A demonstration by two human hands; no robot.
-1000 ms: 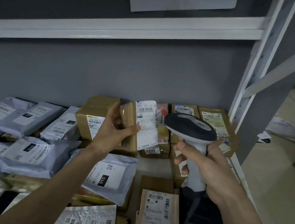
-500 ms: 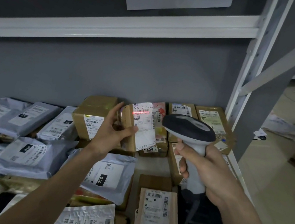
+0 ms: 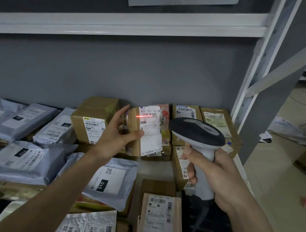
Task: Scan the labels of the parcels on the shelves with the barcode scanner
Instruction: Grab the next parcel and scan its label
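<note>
My left hand point(image 3: 117, 133) grips a small brown cardboard parcel point(image 3: 135, 133) upright above the shelf, thumb on its front face. Its white label point(image 3: 150, 127) faces me, and a red scan line crosses the barcode near the label's top. My right hand point(image 3: 212, 178) holds the grey-and-white barcode scanner point(image 3: 197, 135) by its handle, the head aimed left at the label. The scanner's dark cable point(image 3: 192, 230) hangs down from the handle.
Grey poly mailers point(image 3: 19, 158) cover the shelf's left and middle. Brown boxes point(image 3: 95, 118) line the back wall and the right side, one marked 4032 point(image 3: 158, 226) near me. A white shelf beam point(image 3: 123, 23) runs overhead and an upright post point(image 3: 256, 76) stands at the right.
The red scan line came on across the label's barcode. Both hands and the view shifted only slightly; the parcel stays gripped and raised.
</note>
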